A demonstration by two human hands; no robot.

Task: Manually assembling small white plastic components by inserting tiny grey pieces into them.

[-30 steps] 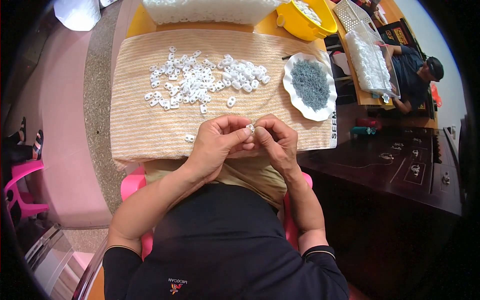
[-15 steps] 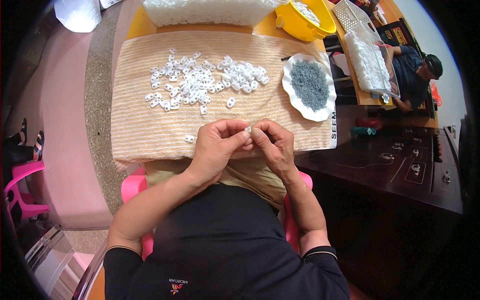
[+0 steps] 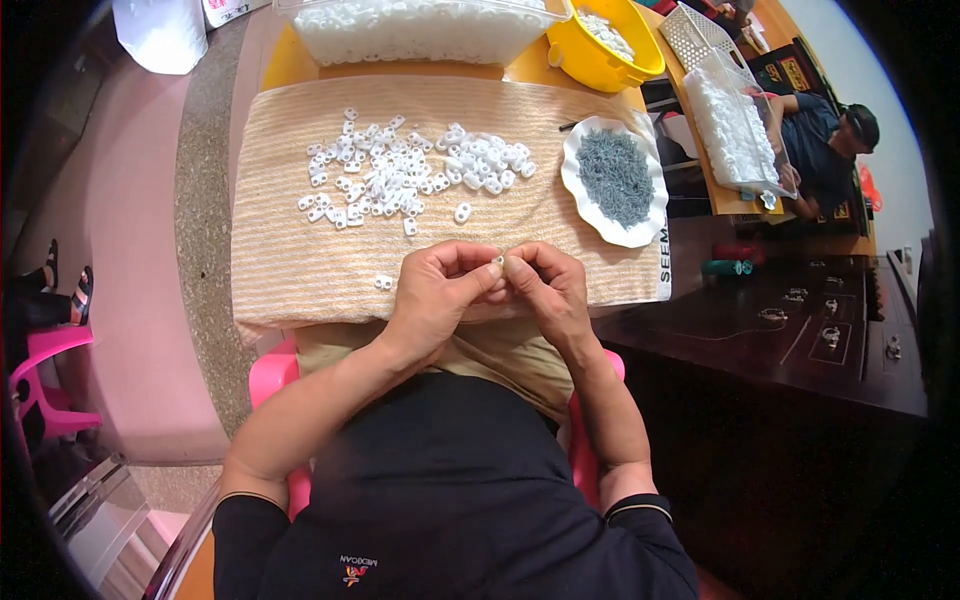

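Note:
My left hand (image 3: 440, 285) and my right hand (image 3: 550, 288) meet above the near edge of the towel, thumbs and fingertips pinched together. Between them is a small white plastic piece (image 3: 500, 260), mostly covered by the fingers. A lone white two-holed piece (image 3: 383, 283) lies just left of my left hand. Beyond the hands, a loose heap of white two-holed plastic pieces (image 3: 395, 180) spreads out, with a second heap of rounded white pieces (image 3: 485, 160) beside it. One rounded piece (image 3: 462, 213) rests apart. Small grey screws (image 3: 615, 175) fill a white scalloped plate (image 3: 630, 238) on the right.
A striped towel (image 3: 290, 260) covers the table. At the far side stand a clear bin of white pieces (image 3: 420, 35) and a yellow basket (image 3: 640, 70). To the right are a dark panel (image 3: 740, 340) and a person (image 3: 815, 140) by another bin (image 3: 735, 130). A pink chair (image 3: 55, 380) stands left.
The whole view has shifted slightly, so the table sits a little lower. Both hands keep their pinch on the small piece, with barely any movement of the fingers.

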